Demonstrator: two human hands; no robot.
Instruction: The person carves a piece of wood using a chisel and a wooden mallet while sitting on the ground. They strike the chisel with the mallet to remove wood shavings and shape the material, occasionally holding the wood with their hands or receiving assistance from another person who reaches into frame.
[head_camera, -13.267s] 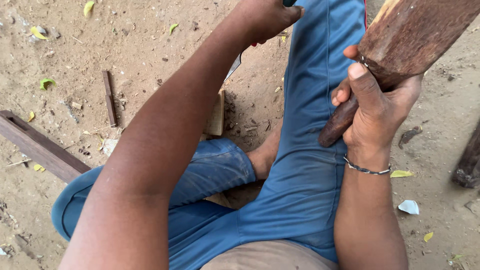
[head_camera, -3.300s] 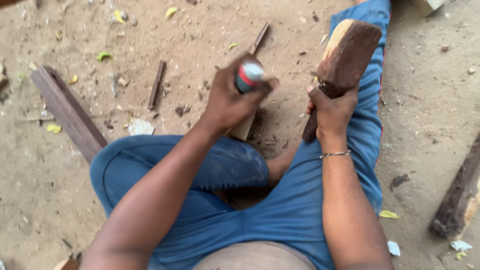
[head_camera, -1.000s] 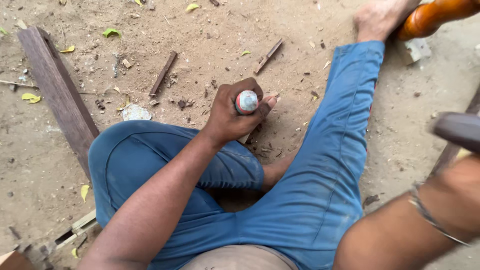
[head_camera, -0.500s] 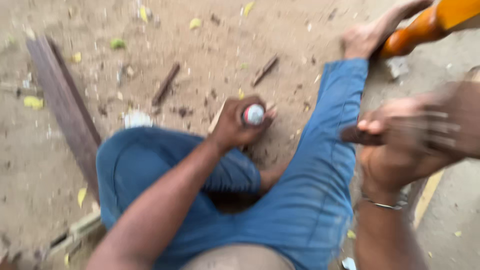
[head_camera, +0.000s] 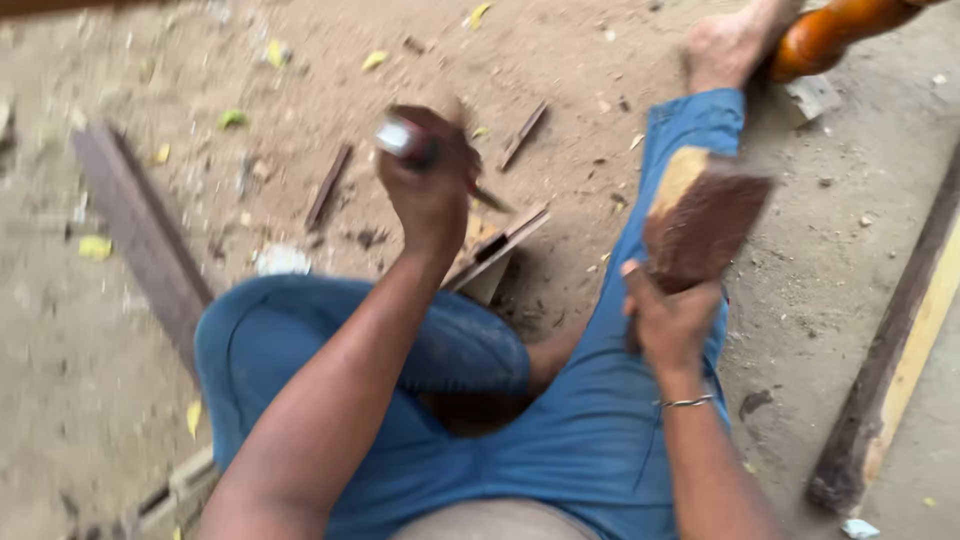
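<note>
I sit on sandy ground in blue trousers (head_camera: 600, 440), right leg stretched forward. My left hand (head_camera: 430, 190) is raised and closed around a chisel (head_camera: 410, 145) with a red and silver handle; its blade points down to the right. Below that hand a flat piece of wood (head_camera: 500, 255) lies against my bent left knee. My right hand (head_camera: 670, 320) grips a heavy brown wooden mallet (head_camera: 700, 215), held upright over my right thigh. A thin bracelet (head_camera: 685, 402) circles that wrist. The picture is motion-blurred.
A long dark plank (head_camera: 140, 235) lies at the left, and a dark beam with a yellow edge (head_camera: 900, 350) runs along the right. Small wood scraps (head_camera: 328, 185) and yellow leaves litter the sand. An orange turned wooden leg (head_camera: 830, 30) rests by my foot (head_camera: 725, 40).
My right hand has come back into view over the thigh, holding the wooden mallet upright. My left hand has lifted with the chisel, off the flat piece of wood.
</note>
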